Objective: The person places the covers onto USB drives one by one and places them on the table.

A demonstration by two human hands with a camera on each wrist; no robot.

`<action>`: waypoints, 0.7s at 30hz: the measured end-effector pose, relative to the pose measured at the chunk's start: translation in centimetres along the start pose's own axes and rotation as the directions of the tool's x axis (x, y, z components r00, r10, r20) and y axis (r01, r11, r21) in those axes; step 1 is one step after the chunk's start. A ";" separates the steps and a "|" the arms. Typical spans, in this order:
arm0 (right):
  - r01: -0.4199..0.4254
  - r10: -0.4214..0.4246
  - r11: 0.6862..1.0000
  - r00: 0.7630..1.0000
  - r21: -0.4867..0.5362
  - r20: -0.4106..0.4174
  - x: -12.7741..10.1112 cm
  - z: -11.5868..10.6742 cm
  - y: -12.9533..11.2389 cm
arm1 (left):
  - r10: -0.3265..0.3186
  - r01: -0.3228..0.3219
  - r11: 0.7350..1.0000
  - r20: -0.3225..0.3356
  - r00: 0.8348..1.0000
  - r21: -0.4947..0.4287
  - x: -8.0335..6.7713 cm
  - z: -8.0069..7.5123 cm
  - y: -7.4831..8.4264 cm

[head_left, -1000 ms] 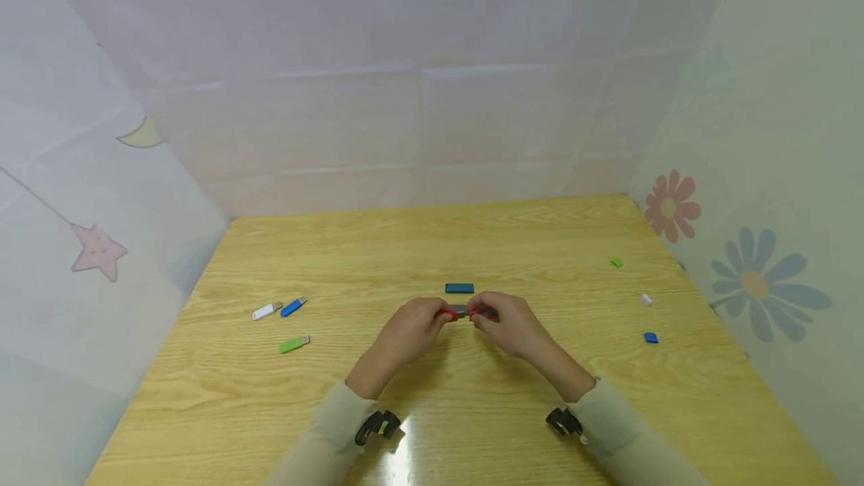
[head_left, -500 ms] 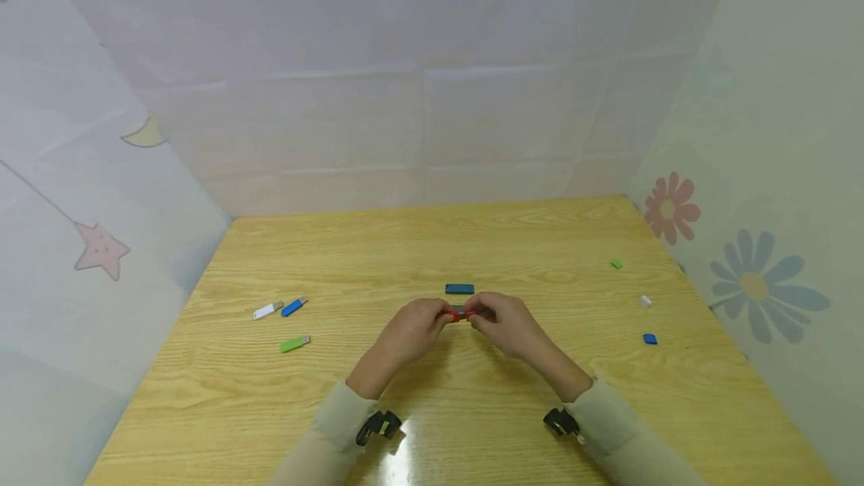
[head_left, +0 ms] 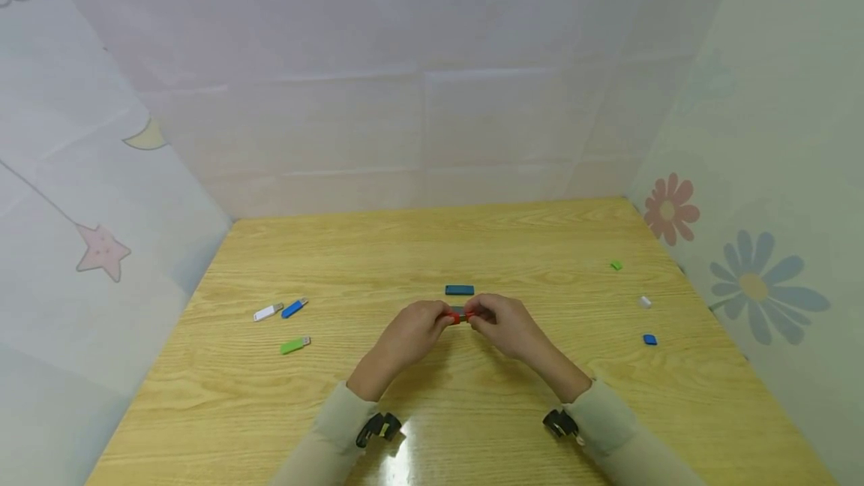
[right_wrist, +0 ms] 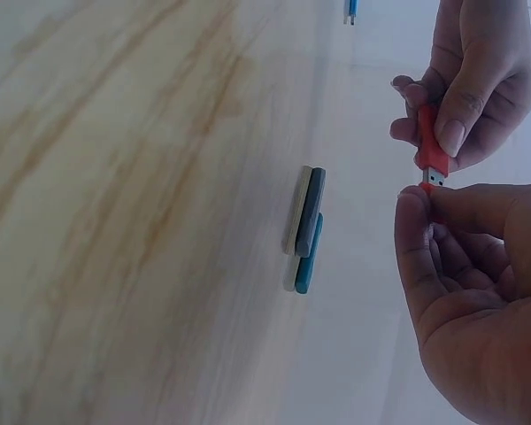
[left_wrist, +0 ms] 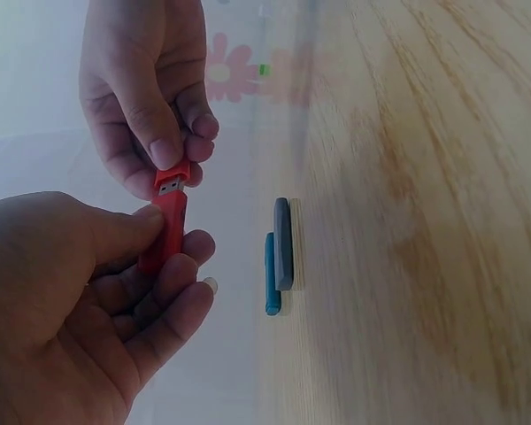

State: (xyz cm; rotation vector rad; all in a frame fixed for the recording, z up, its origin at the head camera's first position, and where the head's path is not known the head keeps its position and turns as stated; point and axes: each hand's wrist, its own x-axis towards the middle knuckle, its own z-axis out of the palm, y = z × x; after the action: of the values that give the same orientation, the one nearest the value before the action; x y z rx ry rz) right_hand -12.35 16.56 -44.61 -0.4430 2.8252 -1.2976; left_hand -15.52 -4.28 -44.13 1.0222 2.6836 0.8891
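In the left wrist view, my left hand (left_wrist: 66, 283) grips the body of a red USB stick (left_wrist: 172, 221) between thumb and fingers. Opposite it, my right hand (left_wrist: 146, 88) pinches a small red cap (left_wrist: 172, 173) with thumb and fingertips. The cap sits at the front of the silver plug (left_wrist: 171, 187), part of which still shows between cap and body. From the right wrist, the same plug (right_wrist: 434, 177) is visible, while my fingers mostly hide the cap. Both hands are raised over the middle of the table, just in front of a grey USB stick (head_left: 458, 310).
Behind the grey stick lies a teal one (head_left: 460, 290). At left are a white USB stick (head_left: 268, 312), a blue one (head_left: 293, 308) and a green one (head_left: 295, 345), plugs bare. Small green (head_left: 616, 265), white (head_left: 645, 302) and blue (head_left: 649, 339) caps lie at right. Patterned sheets surround the table.
Since one second ago, my right hand has shifted slightly left, bringing the red cap closer to the red stick's body. Over the last half second both hands stay nearly still.
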 end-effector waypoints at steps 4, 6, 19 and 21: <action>0.003 -0.003 1.000 1.000 0.007 0.002 0.0 0.1 0.1 | 0.010 -0.010 1.000 0.005 1.000 -0.009 0.0 0.0 0.1; 0.004 -0.004 1.000 1.000 0.010 0.003 0.0 0.1 0.0 | 0.014 -0.014 1.000 0.006 1.000 -0.007 0.0 0.0 0.1; -0.013 0.013 1.000 1.000 0.014 0.002 0.0 0.1 -0.3 | -0.007 0.007 1.000 0.021 1.000 -0.013 0.2 0.1 0.2; -0.015 0.015 1.000 1.000 0.016 -0.003 0.0 0.1 -0.4 | -0.008 0.008 1.000 0.021 1.000 0.001 0.2 0.2 0.3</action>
State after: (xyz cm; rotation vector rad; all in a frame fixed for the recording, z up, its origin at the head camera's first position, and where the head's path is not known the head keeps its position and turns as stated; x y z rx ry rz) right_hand -12.22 16.25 -44.44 -0.4184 2.8131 -1.3175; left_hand -15.45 -3.90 -44.12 1.0143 2.6691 0.8709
